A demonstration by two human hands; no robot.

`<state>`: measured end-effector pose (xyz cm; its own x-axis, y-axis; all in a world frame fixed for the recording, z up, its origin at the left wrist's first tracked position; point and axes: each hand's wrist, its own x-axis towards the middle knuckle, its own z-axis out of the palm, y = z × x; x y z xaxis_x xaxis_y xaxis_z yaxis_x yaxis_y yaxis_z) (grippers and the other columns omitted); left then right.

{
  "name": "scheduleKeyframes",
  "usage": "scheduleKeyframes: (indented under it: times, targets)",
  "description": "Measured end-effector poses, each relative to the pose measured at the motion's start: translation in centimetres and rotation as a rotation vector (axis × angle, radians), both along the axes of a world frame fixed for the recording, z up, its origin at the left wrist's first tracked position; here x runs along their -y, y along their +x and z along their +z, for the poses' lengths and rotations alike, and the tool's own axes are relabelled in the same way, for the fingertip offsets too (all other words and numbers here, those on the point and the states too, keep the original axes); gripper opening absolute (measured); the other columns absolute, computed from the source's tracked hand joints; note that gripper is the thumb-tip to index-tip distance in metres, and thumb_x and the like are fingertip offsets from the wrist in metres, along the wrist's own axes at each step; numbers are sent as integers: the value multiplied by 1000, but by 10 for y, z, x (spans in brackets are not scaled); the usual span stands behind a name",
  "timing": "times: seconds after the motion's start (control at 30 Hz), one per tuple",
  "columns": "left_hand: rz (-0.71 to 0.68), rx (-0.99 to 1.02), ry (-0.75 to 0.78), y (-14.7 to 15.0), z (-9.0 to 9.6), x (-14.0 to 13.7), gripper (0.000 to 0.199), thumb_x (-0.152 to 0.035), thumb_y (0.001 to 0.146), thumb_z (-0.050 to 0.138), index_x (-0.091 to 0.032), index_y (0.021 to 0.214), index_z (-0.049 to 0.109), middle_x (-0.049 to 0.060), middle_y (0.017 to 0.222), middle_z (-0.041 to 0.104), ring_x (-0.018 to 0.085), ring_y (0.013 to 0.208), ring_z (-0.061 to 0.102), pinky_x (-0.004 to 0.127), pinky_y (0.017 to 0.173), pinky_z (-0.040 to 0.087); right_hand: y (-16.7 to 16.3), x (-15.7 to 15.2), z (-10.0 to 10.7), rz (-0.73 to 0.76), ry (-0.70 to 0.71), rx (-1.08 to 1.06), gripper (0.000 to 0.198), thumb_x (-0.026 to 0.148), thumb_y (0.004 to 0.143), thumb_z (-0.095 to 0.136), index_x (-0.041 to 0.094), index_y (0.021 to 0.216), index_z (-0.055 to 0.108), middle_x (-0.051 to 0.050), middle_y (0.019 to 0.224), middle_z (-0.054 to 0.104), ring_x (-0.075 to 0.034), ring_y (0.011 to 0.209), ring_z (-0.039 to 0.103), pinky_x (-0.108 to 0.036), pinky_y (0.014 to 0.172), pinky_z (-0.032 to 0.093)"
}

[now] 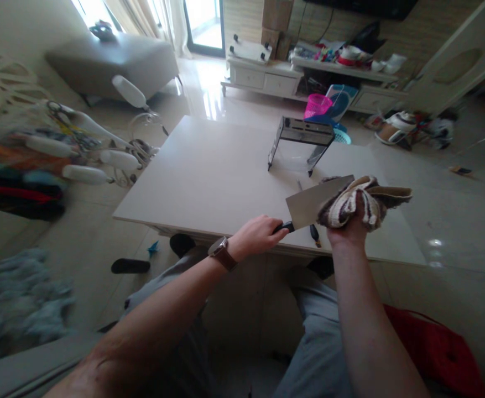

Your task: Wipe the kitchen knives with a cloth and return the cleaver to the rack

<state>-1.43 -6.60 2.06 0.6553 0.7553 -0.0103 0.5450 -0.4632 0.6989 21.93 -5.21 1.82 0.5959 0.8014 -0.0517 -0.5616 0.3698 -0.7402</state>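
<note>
My left hand (261, 233), with a watch at the wrist, is closed round the black handle of a broad-bladed cleaver (314, 200). The blade points away to the right over the table. My right hand (352, 224) grips a bunched brown and cream cloth (350, 204), which covers part of the blade's far end. Below the blade lies a thin tool with a dark handle (314, 235) at the table's near edge; its kind I cannot make out. A knife block with a dark slotted top and clear sides (306, 131) stands behind the blade.
The white table (209, 171) spans the space before my knees. A chandelier with white lamp tubes (120, 160) sits at its left. A grey bench (118, 61) and a white TV cabinet (262, 80) are at the back. A red bag (437, 348) lies on the right.
</note>
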Motion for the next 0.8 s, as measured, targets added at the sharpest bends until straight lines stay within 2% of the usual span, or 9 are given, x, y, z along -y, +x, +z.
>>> scheduleKeyframes:
  times: [0.13, 0.33, 0.63, 0.8]
  targets:
    - [-22, -25, 16, -4, 2, -2, 39, -47, 102, 47, -19, 79, 64, 4, 67, 58, 17, 62, 52, 32, 61, 30, 8, 2, 6, -60, 74, -18, 13, 29, 86, 63, 32, 94, 73, 5, 108, 76, -20, 113, 71, -47, 97, 63]
    - [20, -53, 39, -6, 1, -3, 42, -48, 102, 46, -19, 78, 65, 6, 68, 61, 18, 62, 50, 32, 61, 27, 4, 0, 3, -3, 24, -60, 13, 32, 87, 65, 30, 97, 73, 3, 108, 77, -20, 113, 72, -45, 98, 62]
    - [130, 84, -51, 1, -3, -3, 47, -48, 103, 46, -18, 69, 59, 2, 62, 54, 14, 57, 39, 33, 60, 21, 0, -3, -1, -8, -6, -21, 11, 37, 86, 70, 26, 90, 72, 4, 103, 77, -14, 105, 72, -29, 94, 61]
    - [200, 111, -29, 7, -5, -2, 45, -45, 103, 46, -18, 69, 56, 0, 60, 50, 13, 56, 35, 33, 60, 19, -13, 0, -7, 95, -55, 22, 13, 35, 82, 77, 27, 91, 72, 5, 99, 77, -12, 96, 72, -27, 89, 61]
